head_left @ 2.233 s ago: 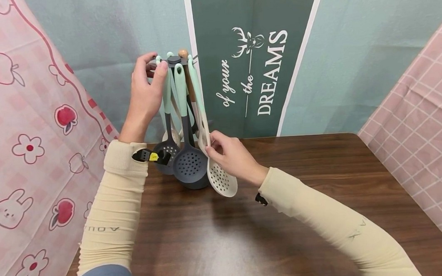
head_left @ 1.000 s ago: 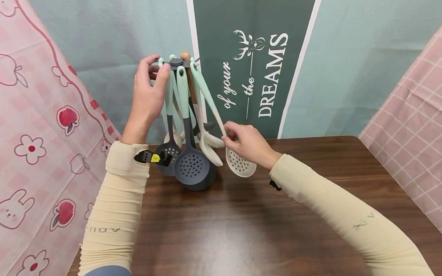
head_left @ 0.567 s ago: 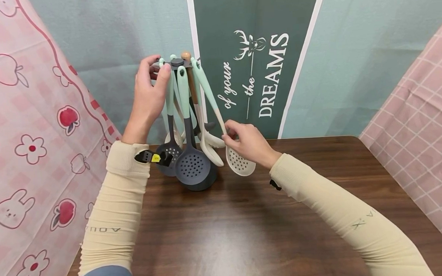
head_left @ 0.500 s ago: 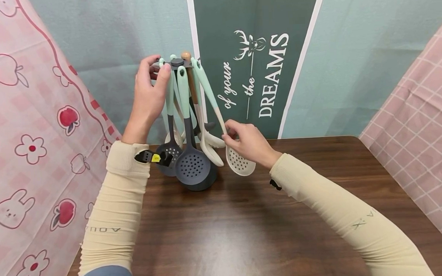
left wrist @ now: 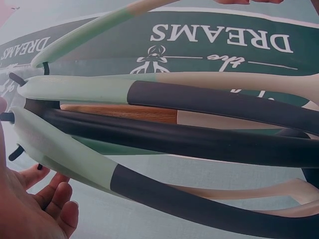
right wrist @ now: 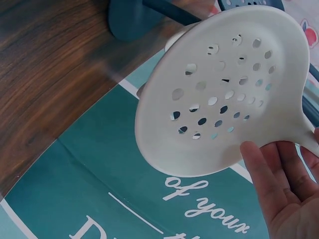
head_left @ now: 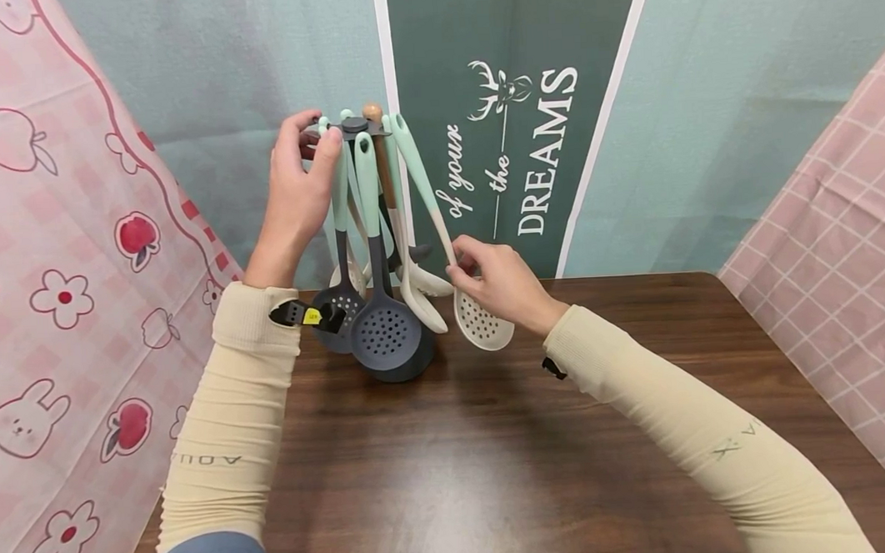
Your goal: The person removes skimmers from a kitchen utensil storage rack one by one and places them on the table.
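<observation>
My right hand point(head_left: 503, 282) pinches a white skimmer point(head_left: 424, 177) by its neck, just above the perforated bowl. The skimmer tilts out to the right of a dark utensil rack point(head_left: 354, 125), its mint handle end right beside a hook at the top. In the right wrist view the white bowl point(right wrist: 154, 129) fills the middle, with fingertips point(right wrist: 254, 154) at its neck. My left hand point(head_left: 295, 184) grips the rack's top at the left, thumb against the mint handle of a grey skimmer point(head_left: 333, 332). The left wrist view shows the rack's black post point(left wrist: 189, 142) between hanging handles.
Several utensils hang on the rack, among them a front grey skimmer point(head_left: 387, 359) and a white spoon point(head_left: 421, 307). The rack's round base point(head_left: 417, 363) stands on a brown wooden table point(head_left: 453, 476). Behind is a green printed cloth point(head_left: 519, 22); pink cloths flank both sides.
My right hand has swung the white skimmer rightward and up from the cluster, then slightly higher, its handle end shifting away from the rack top. My left hand keeps its hold.
</observation>
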`<action>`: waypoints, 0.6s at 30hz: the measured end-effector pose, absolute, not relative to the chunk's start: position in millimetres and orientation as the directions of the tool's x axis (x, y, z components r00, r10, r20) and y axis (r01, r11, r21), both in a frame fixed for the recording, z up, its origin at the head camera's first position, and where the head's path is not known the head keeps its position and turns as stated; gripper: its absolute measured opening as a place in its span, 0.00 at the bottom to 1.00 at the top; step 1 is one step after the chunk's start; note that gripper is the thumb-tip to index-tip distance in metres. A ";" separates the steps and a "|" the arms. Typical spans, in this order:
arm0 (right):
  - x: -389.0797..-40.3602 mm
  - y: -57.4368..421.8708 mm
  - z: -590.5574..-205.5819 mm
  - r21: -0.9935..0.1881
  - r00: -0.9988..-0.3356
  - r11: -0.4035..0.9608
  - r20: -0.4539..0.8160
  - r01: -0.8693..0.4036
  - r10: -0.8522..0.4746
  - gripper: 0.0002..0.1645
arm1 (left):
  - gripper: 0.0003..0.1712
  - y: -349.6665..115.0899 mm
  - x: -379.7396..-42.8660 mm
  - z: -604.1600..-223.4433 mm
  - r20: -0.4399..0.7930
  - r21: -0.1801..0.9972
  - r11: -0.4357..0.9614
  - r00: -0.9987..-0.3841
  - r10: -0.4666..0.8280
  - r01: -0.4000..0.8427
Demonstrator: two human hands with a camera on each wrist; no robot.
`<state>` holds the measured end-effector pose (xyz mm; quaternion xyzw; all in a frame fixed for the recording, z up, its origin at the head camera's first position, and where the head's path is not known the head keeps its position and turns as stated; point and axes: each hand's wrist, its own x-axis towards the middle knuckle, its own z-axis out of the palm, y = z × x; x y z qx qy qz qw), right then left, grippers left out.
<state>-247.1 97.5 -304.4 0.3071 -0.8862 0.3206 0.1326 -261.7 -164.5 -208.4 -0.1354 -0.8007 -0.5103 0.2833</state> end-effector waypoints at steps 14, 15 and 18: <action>-245.6 106.3 -301.2 -0.491 -0.782 0.611 0.438 -0.621 -0.443 0.04 | 0.31 -164.2 -262.9 -209.4 0.575 0.746 0.458 -0.815 -0.076 0.484; -245.3 107.4 -300.9 -0.489 -0.782 0.612 0.440 -0.621 -0.442 0.04 | 0.31 -164.1 -263.1 -209.4 0.575 0.747 0.457 -0.815 -0.077 0.484; -244.1 112.0 -299.8 -0.488 -0.781 0.613 0.447 -0.621 -0.436 0.04 | 0.31 -163.9 -263.4 -209.3 0.573 0.749 0.455 -0.816 -0.078 0.482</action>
